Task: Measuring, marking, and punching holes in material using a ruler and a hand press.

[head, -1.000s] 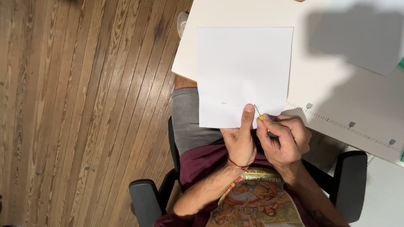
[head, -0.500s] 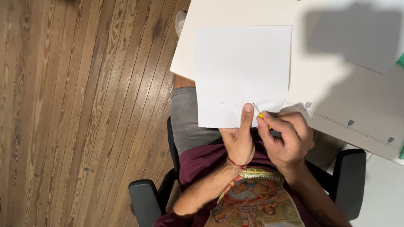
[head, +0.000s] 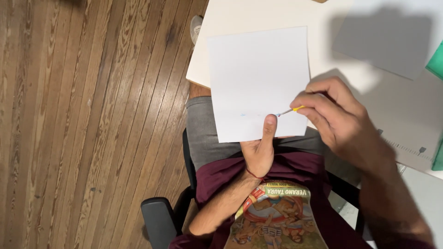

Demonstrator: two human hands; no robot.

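The left hand (head: 259,152) pinches the white sheet (head: 258,83) at its 6 o'clock edge while the right hand (head: 337,115) grips a yellow-handled fine-tipped tool (head: 290,110), tip touching the sheet beside the left thumb, so the marking step appears under way and the next stroke calls for a taut, steady sheet.

- You are wearing the only camera on your head; it is looking steeply down over your torso and lap.
- It is sitting close to your hands, taking in the white table's (head: 240,27) edge and the wooden floor (head: 83,124) to the left.
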